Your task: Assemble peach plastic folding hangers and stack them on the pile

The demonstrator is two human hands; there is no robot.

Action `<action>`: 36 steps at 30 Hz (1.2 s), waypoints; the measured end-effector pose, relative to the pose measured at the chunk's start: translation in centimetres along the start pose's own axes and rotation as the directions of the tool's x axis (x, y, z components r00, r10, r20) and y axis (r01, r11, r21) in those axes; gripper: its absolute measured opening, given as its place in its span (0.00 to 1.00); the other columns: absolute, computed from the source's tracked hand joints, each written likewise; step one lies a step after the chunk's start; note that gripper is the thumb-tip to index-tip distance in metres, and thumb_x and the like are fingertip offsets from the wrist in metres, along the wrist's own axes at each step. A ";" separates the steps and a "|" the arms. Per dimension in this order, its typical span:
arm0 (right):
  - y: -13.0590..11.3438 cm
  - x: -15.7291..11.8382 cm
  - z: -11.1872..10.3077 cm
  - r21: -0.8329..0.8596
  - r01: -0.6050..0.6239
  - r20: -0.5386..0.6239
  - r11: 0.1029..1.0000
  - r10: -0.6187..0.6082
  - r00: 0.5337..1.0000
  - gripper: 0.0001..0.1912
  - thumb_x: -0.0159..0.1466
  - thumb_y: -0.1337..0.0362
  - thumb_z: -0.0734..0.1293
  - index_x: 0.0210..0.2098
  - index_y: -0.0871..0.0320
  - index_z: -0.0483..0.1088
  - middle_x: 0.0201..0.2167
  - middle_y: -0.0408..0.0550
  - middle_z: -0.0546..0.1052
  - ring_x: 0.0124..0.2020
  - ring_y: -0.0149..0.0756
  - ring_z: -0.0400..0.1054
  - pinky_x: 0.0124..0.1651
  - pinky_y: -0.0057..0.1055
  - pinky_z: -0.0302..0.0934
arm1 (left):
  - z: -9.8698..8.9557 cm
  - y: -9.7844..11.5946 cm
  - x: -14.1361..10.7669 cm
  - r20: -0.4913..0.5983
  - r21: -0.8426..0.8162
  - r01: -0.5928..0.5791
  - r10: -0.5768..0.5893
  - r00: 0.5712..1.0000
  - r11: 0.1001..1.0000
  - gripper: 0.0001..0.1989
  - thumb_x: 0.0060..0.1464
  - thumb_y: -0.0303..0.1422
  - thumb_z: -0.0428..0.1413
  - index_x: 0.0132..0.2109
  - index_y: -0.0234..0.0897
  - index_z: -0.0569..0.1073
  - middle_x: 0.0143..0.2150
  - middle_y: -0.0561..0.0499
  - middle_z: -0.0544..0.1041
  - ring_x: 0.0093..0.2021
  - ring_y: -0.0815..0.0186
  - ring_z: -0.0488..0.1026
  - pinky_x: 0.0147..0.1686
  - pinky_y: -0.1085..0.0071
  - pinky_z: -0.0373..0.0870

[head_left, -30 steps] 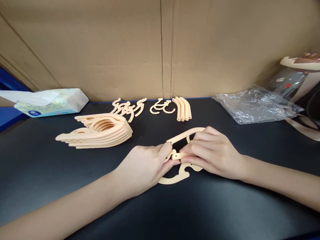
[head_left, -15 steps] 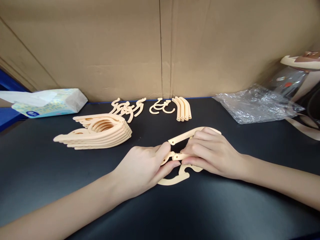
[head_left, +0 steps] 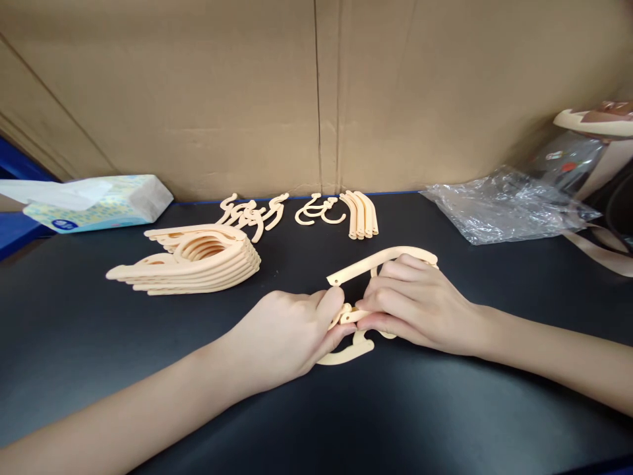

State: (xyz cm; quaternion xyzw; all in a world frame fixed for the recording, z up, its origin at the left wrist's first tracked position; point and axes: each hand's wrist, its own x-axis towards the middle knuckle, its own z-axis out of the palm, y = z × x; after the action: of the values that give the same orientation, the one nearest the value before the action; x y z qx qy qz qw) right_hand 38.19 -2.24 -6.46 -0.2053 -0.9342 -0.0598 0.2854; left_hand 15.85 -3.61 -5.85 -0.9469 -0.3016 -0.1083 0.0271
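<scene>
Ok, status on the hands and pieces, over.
Left hand pinching small cream part. Right hand gripping holed cream part. Cream stack off left, apart from both hands.

Soft light, sheen on black tabletop point(head_left: 494, 422), glinting plastic point(head_left: 509, 208) — edges stretched

Left forearm point(head_left: 163, 392), right forearm point(head_left: 554, 359): bare, slim, tapering. Left grip point(head_left: 289, 333), right grip point(head_left: 420, 300): bare, slender-fingered.

Cream hanger arms point(head_left: 380, 260), holed ends leftward, small cream piece point(head_left: 347, 308) just beside lower one, partly hidden
</scene>
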 end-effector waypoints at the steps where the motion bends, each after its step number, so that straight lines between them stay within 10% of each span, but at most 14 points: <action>1: 0.0 0.0 0.0 -0.001 0.001 0.000 1.000 -0.001 1.000 0.19 0.73 0.58 0.57 0.30 0.59 0.69 0.25 0.42 0.76 0.28 0.31 0.62 0.33 0.32 0.52 | 0.1 0.0 0.0 -0.013 0.006 -0.006 0.007 1.000 1.000 0.20 0.71 0.40 0.32 0.33 0.39 0.59 0.21 0.55 0.70 0.17 0.68 0.69 0.16 0.73 0.53; 36: 0.4 -0.6 -0.2 -0.126 0.073 -0.046 0.989 -0.079 0.996 0.14 0.72 0.61 0.59 0.43 0.59 0.75 0.24 0.42 0.73 0.28 0.33 0.54 0.32 0.33 0.46 | 1.1 -0.4 -0.7 -0.080 -0.032 0.025 -0.028 0.996 0.999 0.15 0.70 0.41 0.36 0.35 0.41 0.53 0.21 0.60 0.67 0.17 0.69 0.66 0.17 0.75 0.52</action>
State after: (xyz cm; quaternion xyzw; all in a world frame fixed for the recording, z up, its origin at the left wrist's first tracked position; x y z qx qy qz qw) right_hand 38.91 -2.15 -6.61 -0.1852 -0.9283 -0.1339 0.2932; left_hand 15.29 -3.53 -7.09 -0.9380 -0.3111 -0.1512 0.0232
